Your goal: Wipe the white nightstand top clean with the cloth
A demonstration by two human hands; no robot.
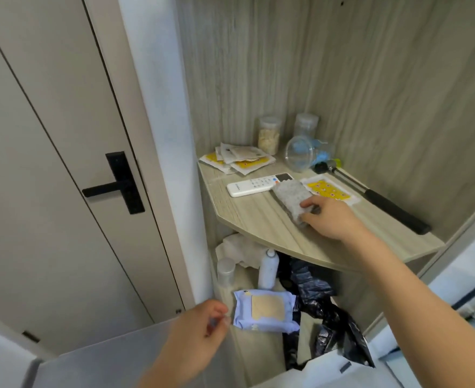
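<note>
- right hand (330, 219) lay on the near end of the grey cloth (293, 201), fingers curled over it, pinning it flat to the corner shelf (253, 217). looked like a grip to pick it up or to push it, couldn't tell which.
- left hand (199, 329) hung low by the pack of wet wipes (265, 310), fingers loosely curled, thumb and forefinger near each other. whether it pinched anything: cannot tell, blurred.
- cloth sat mid-shelf, its far end touching or overlapping the white remote (255, 184), its right side just beside the yellow sheet (330, 190).
- shelf was wood-grain, not white. the white surface along the frame's bottom edge (113, 357) might be the nightstand top, but i couldn't confirm.
- progress, my read: early. cloth was not on any white top, so no wiping of the target was visible.
- still cluttered on the shelf: two lidded jars (269, 134) at the back edge, a tipped clear cup (300, 154), a pile of packets (239, 159) at the back left corner, a black rod (376, 200) along the right edge.
- left to do, as i judge: carry the cloth to the white top and wipe the whole surface.
</note>
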